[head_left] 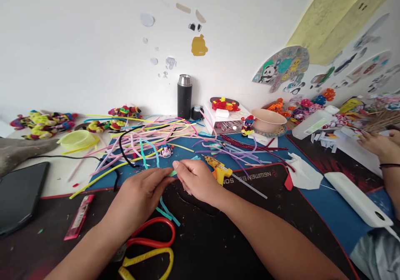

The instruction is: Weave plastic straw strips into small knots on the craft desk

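My left hand [137, 194] and my right hand [196, 180] meet over the black mat, fingers closed on turquoise pipe cleaners [168, 213]. The strands rise above my left hand, and their other ends hang below it. A short green-turquoise piece shows between the two hands; my fingers hide the rest. Just beyond my right hand lies a yellow glue gun [221, 171] with a clear glue stick in its back. Scissors with one red and one yellow handle [156, 232] rest below my left hand. A small painted figure head [166, 151] sits behind my hands.
Loose pink and yellow pipe cleaners [162, 131] spread behind my hands, purple ones [229, 151] at right. A black thermos [184, 98] and white box [212, 119] stand by the wall. A black tablet [23, 194] lies left. At right are a white device [356, 198] and another person's hands [375, 146].
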`<state>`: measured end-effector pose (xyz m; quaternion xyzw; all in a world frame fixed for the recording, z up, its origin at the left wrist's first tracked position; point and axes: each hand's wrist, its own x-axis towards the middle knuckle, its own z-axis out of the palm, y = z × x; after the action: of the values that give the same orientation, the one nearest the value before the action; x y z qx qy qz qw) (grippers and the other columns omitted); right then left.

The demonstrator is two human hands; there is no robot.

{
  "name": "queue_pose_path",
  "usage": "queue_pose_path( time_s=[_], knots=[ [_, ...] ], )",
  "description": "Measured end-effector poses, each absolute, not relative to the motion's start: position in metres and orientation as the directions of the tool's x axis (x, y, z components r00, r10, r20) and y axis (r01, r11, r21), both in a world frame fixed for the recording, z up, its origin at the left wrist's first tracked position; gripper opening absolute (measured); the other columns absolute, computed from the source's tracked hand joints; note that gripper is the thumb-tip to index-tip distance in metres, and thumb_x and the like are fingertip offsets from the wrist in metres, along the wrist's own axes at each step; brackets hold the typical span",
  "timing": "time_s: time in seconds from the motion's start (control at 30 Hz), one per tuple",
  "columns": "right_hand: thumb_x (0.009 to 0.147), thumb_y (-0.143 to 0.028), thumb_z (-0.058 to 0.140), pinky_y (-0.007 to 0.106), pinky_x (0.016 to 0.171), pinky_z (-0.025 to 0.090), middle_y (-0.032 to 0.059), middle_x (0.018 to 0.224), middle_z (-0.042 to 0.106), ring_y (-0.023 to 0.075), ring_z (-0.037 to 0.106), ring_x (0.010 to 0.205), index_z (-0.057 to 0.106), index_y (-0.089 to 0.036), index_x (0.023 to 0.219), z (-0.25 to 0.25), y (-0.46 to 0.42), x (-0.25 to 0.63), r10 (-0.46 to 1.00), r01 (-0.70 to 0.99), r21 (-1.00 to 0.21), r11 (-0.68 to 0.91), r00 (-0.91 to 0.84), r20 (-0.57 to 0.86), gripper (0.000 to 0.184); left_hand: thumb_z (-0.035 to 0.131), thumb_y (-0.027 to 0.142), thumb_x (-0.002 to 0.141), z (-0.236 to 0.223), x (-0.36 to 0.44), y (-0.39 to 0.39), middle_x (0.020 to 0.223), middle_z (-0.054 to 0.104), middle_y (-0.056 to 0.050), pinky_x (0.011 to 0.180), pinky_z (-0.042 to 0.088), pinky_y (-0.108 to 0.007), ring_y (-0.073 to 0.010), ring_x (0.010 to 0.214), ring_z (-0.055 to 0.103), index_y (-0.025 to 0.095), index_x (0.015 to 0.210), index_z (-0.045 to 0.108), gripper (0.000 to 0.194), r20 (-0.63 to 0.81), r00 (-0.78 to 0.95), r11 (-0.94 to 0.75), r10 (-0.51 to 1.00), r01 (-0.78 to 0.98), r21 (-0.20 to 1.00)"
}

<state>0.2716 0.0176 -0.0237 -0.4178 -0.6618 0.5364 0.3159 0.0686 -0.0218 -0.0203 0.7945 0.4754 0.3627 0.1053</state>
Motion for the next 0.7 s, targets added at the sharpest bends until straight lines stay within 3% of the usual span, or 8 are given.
queue_pose_path(
  time_s=[0.2,0.3,0.47,0.7],
  knots=[
    [0.116,-0.058,0.050,0.026,0.053,0.036,-0.0074,0.048,0.048,0.0128,0.048,0.043,0.056,-0.023,0.076,-0.024,0.019,0.273,0.863,0.220,-0.975,0.041,-0.499,-0.077,0.053,0.054,0.031,0.107,-0.022,0.064,-0.021,0.104,0.092,-0.012,0.072,0.066,-0.033,-0.0288,0.083,0.088,0.023,0.114,0.087,0.035,0.439,0.301,-0.509,0.847,0.698,0.504],
    [0.117,-0.055,0.048,0.027,0.060,0.039,-0.0059,0.051,0.053,0.0137,0.054,0.050,0.061,-0.022,0.080,-0.021,0.018,0.275,0.857,0.306,-0.938,0.161,-0.515,-0.021,0.051,0.055,0.029,0.103,-0.019,0.063,-0.022,0.102,0.092,-0.010,0.073,0.066,-0.031,-0.0278,0.081,0.088,0.024,0.108,0.086,0.032,0.412,0.282,-0.482,0.867,0.687,0.544],
    [0.117,-0.044,0.052,0.028,0.072,0.039,0.0006,0.075,0.070,0.0159,0.065,0.073,0.062,-0.021,0.080,-0.015,0.017,0.277,0.851,0.420,-0.828,0.372,-0.511,0.123,0.044,0.056,0.034,0.103,-0.011,0.064,-0.023,0.091,0.091,-0.006,0.070,0.064,-0.029,-0.0252,0.073,0.085,0.026,0.100,0.085,0.030,0.349,0.251,-0.423,0.903,0.662,0.619],
    [0.117,-0.044,0.052,0.030,0.065,0.031,-0.0011,0.067,0.057,0.0144,0.051,0.063,0.049,-0.022,0.073,-0.021,0.015,0.274,0.847,0.476,-0.778,0.410,-0.515,0.131,0.049,0.055,0.036,0.102,-0.010,0.065,-0.025,0.073,0.084,-0.002,0.058,0.056,-0.026,-0.0209,0.059,0.078,0.025,0.094,0.083,0.031,0.299,0.247,-0.386,0.922,0.666,0.639]
  ],
)
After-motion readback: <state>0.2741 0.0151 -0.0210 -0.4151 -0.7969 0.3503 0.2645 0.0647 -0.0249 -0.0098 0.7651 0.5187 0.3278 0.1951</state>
